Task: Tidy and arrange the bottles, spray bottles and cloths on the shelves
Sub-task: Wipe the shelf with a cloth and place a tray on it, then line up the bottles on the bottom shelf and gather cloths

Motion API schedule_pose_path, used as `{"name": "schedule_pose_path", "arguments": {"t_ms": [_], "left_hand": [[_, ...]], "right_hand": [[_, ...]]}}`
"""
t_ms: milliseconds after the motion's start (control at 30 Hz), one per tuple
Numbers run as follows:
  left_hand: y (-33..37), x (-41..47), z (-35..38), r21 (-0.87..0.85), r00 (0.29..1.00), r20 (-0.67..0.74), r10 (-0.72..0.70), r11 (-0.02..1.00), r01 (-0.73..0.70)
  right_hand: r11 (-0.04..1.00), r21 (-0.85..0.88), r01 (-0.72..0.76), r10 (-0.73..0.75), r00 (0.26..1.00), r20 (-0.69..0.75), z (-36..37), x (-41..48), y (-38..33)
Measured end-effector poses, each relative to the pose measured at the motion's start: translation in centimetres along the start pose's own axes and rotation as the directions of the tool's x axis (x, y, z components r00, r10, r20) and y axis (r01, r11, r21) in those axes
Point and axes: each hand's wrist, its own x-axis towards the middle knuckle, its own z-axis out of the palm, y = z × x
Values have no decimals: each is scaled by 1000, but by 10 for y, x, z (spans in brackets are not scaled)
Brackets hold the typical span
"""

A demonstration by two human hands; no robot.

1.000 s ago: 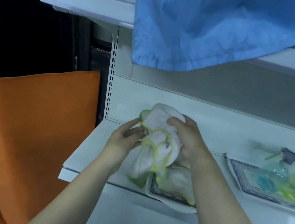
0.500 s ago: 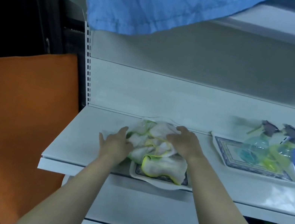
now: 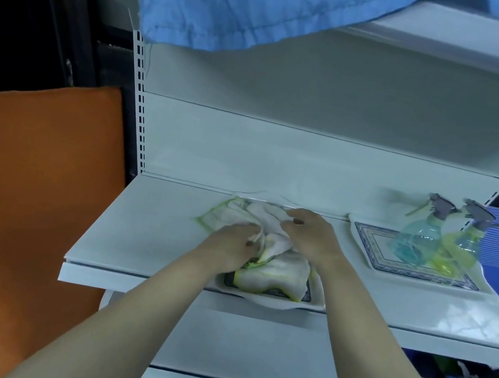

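The left hand [image 3: 231,247] comes in from below with the forearm angled up and to the right. Its fingers are curled down into the pile of cloths [image 3: 273,273] and grip a fold near the middle of the heap. The right hand [image 3: 312,240] reaches in from the lower right and lies palm-down over the far part of the same pile, with the fingers bent and pointing left. Its fingertips touch the fabric, but I cannot tell whether they pinch it or only press on it. The two hands are close together, with a ridge of bunched cloth between them.

The cloths are white with yellow-green edging and are crumpled rather than folded. Most of them sit in a white tray [image 3: 271,302] with a dark patterned border, which stands at the front edge of the shelf [image 3: 150,231]. One corner of cloth spills over the tray's left side onto the bare shelf.

Farther right on the same shelf is a second tray [image 3: 372,260] with a blue patterned border. It holds two spray bottles [image 3: 415,241] standing upright and touching, both with grey trigger heads. The picture is blurred there, so their contents are unclear.

A blue sheet [image 3: 240,4] hangs down over the edge of the shelf above. An orange panel [image 3: 26,182] stands to the left of the shelving.
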Motion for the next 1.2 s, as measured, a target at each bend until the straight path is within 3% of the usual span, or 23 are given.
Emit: {"name": "schedule_pose_path", "arguments": {"t_ms": [33, 100, 200, 267, 500, 667, 1033, 1200], "left_hand": [[-3, -4, 2, 13, 1000, 1, -13, 1000, 13], [-7, -9, 3, -3, 989, -150, -2, 1000, 2], [-12, -17, 1, -106, 896, -444, -16, 994, -35], [-8, -26, 2, -193, 856, -517, -17, 976, -98], [28, -62, 9, -533, 884, -467, -6, 800, -276], [50, -88, 26, -680, 937, -347, -37, 698, -225], [125, -160, 89, -700, 950, -303, -80, 696, -164], [159, -201, 148, -720, 932, -307, -194, 688, -94]], "right_hand": [[1000, -11, 12, -12, 1000, -10, 0, -4, 0], [999, -26, 39, -40, 999, -37, 0, -13, -3], [996, 14, 88, -86, 989, -117, 3, -30, -4], [993, 6, 117, -115, 980, -163, 5, -44, -4], [984, 133, 120, -82, 962, -260, 10, -92, -1], [958, 261, 117, -47, 964, -262, 1, -126, 13], [896, 435, 87, 11, 976, -218, -74, -224, 85], [915, 399, 65, 3, 986, -167, -106, -277, 153]]}}
